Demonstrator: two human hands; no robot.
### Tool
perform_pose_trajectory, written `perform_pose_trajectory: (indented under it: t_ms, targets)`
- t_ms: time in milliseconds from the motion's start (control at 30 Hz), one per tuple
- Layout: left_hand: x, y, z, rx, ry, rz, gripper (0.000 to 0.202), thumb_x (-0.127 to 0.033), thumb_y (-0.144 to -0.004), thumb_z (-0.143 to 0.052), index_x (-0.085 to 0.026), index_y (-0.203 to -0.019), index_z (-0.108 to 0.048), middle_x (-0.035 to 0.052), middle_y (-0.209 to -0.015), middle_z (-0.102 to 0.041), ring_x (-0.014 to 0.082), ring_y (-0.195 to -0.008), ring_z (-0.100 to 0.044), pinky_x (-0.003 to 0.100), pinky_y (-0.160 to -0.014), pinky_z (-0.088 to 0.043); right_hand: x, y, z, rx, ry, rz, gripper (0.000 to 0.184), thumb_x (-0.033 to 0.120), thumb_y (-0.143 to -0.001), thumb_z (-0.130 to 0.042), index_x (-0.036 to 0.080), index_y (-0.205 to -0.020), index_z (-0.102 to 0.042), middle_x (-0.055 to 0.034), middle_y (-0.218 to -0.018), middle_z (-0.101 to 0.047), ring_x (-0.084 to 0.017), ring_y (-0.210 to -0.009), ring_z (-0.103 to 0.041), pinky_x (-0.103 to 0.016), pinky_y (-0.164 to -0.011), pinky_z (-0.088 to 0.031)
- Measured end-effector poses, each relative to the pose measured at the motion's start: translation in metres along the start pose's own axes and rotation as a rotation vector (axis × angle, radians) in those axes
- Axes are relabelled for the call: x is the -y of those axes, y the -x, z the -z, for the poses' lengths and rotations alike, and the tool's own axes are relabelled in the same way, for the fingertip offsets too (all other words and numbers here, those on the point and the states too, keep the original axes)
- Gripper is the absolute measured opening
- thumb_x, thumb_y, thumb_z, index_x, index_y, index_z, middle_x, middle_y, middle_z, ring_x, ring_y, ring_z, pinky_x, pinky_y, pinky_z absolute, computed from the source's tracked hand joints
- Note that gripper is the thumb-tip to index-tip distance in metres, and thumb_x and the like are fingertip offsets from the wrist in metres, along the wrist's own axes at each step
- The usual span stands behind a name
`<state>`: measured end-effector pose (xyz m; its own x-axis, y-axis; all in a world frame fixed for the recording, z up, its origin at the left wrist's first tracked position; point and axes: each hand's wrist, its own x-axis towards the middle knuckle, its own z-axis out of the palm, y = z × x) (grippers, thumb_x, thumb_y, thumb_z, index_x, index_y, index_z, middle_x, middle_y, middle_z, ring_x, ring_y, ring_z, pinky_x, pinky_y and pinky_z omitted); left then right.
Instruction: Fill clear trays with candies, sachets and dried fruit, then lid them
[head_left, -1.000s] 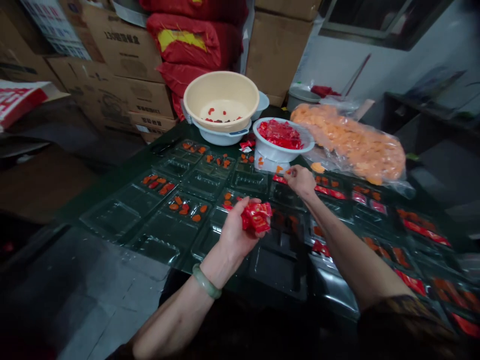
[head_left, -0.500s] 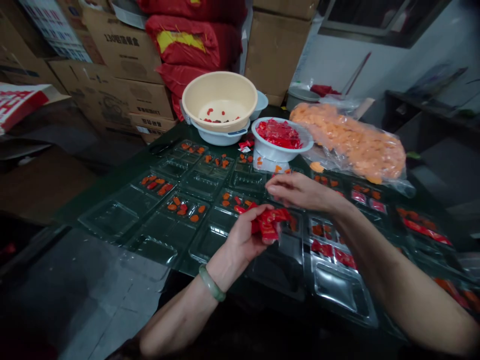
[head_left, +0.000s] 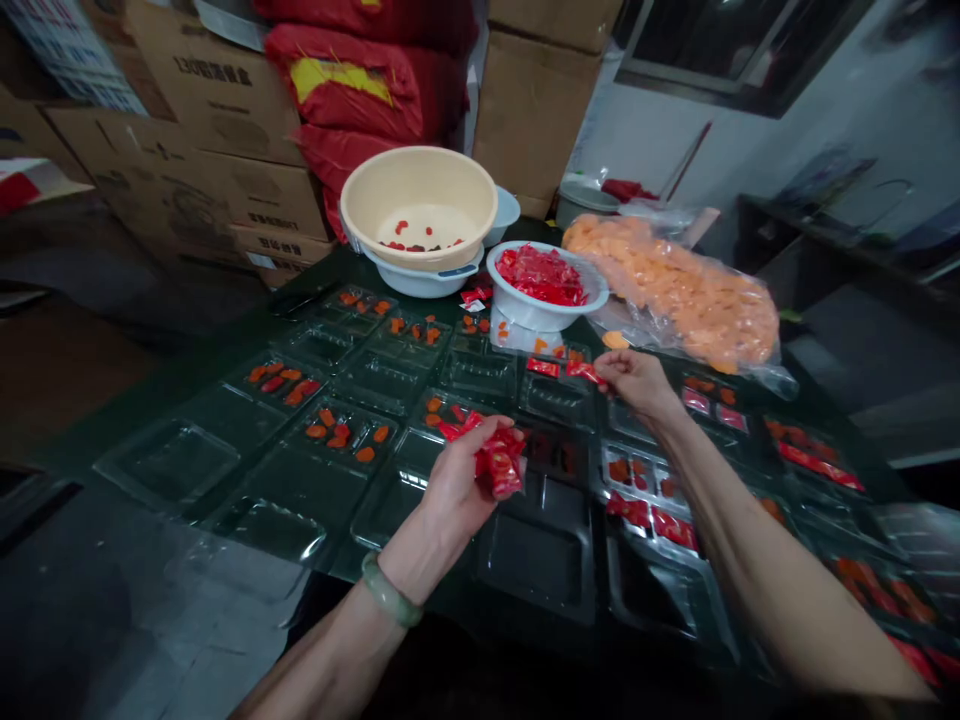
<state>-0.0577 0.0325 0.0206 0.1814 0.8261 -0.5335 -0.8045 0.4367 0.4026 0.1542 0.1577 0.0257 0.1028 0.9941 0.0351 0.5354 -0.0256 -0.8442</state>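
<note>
Fingers (head_left: 480, 445) of the left hand (head_left: 457, 490) curled around glossy red foil sachets (head_left: 499, 462); right hand (head_left: 636, 385) fingers (head_left: 609, 367) pinching a single sachet (head_left: 583, 373).
Held sachets lie above ribbed clear plastic blister trays (head_left: 379, 382) on the dark bench (head_left: 322, 268); white plastic bowl (head_left: 525, 315) of sachets at 12 o'clock, clear bag (head_left: 675, 295) of orange pieces at 1 o'clock.

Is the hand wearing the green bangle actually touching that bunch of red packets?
Touching. The head view shows the left hand curled around the bunch of red packets, gripping it with no gap between them.
</note>
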Motion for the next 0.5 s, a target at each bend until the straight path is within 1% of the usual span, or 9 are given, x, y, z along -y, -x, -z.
perform_pose_trajectory:
  t_ms: [67,167,233,300,333,367,400,467,500]
  targets:
    - [0.000,0.004,0.001,0.041,-0.037,0.035,0.013,-0.020,-0.082,-0.053,-0.011,-0.078,-0.061,0.0080,-0.072,-0.062,0.0133,-0.052,-0.058,0.022,-0.045,-0.043,-0.015,-0.029,0.001,0.003,0.244,-0.004,0.005,0.021,-0.068,-0.053,0.017,-0.066,-0.053,0.0043,-0.045,-0.047,-0.009,-0.040,-0.044,-0.020,-0.041,-0.036]
    - [0.000,0.008,0.002,0.068,-0.080,0.048,0.016,-0.021,-0.082,-0.053,-0.010,-0.076,-0.062,0.0087,-0.070,-0.062,0.0129,-0.051,-0.057,0.023,-0.046,-0.044,-0.027,-0.052,-0.002,0.029,0.398,0.018,0.009,0.012,-0.063,-0.053,0.017,-0.056,-0.053,0.0010,-0.048,-0.051,-0.012,-0.049,-0.050,-0.022,-0.049,-0.038]
    - [0.000,0.010,0.003,0.065,-0.100,0.029,0.015,-0.020,-0.081,-0.054,-0.009,-0.075,-0.063,0.0089,-0.070,-0.062,0.0133,-0.054,-0.058,0.023,-0.048,-0.045,-0.025,-0.051,-0.007,0.011,0.479,0.029,0.010,0.011,-0.061,-0.056,0.017,-0.053,-0.055,-0.0019,-0.056,-0.056,-0.015,-0.061,-0.055,-0.025,-0.057,-0.040]
    - [0.000,0.012,0.003,0.060,-0.130,0.020,0.015,-0.019,-0.081,-0.054,-0.009,-0.074,-0.063,0.0090,-0.070,-0.062,0.0135,-0.056,-0.058,0.023,-0.049,-0.046,-0.013,-0.037,-0.015,-0.037,0.566,0.092,0.005,0.016,-0.065,-0.059,0.017,-0.061,-0.062,-0.0047,-0.068,-0.060,-0.019,-0.071,-0.058,-0.028,-0.063,-0.041]
    - [0.000,0.013,0.003,0.059,-0.151,0.025,0.015,-0.019,-0.081,-0.054,-0.009,-0.073,-0.063,0.0090,-0.070,-0.062,0.0137,-0.057,-0.058,0.024,-0.049,-0.047,-0.002,-0.026,-0.020,-0.037,0.578,0.158,0.008,0.020,-0.069,-0.059,0.018,-0.070,-0.066,-0.0056,-0.074,-0.062,-0.019,-0.073,-0.058,-0.029,-0.065,-0.042]
    - [-0.001,0.014,0.002,0.058,-0.175,0.034,0.016,-0.018,-0.081,-0.053,-0.009,-0.073,-0.063,0.0090,-0.070,-0.062,0.0138,-0.057,-0.059,0.024,-0.049,-0.047,0.011,-0.013,-0.025,0.008,0.552,0.244,0.014,0.025,-0.074,-0.057,0.018,-0.079,-0.068,-0.0060,-0.078,-0.062,-0.018,-0.073,-0.058,-0.029,-0.066,-0.043]
    - [-0.001,0.016,0.001,0.058,-0.201,0.047,0.016,-0.018,-0.081,-0.053,-0.009,-0.072,-0.063,0.0089,-0.069,-0.062,0.0138,-0.057,-0.058,0.025,-0.049,-0.047,0.026,0.001,-0.030,0.094,0.493,0.343,0.021,0.029,-0.078,-0.054,0.018,-0.089,-0.068,-0.0059,-0.081,-0.062,-0.017,-0.072,-0.058,-0.028,-0.066,-0.044]
    - [-0.001,0.019,0.000,0.067,-0.248,0.082,0.015,-0.017,-0.081,-0.053,-0.010,-0.072,-0.064,0.0085,-0.067,-0.062,0.0142,-0.056,-0.058,0.025,-0.047,-0.047,0.060,0.030,-0.040,0.451,0.280,0.507,0.032,0.036,-0.083,-0.051,0.017,-0.105,-0.065,-0.0045,-0.082,-0.062,-0.014,-0.069,-0.057,-0.026,-0.063,-0.046]
    - [-0.001,0.020,0.000,0.066,-0.264,0.093,0.014,-0.017,-0.080,-0.054,-0.010,-0.071,-0.063,0.0079,-0.066,-0.062,0.0146,-0.055,-0.058,0.025,-0.046,-0.047,0.076,0.043,-0.044,0.627,0.219,0.575,0.035,0.037,-0.083,-0.053,0.018,-0.110,-0.063,-0.0037,-0.083,-0.062,-0.013,-0.069,-0.056,-0.025,-0.062,-0.046]
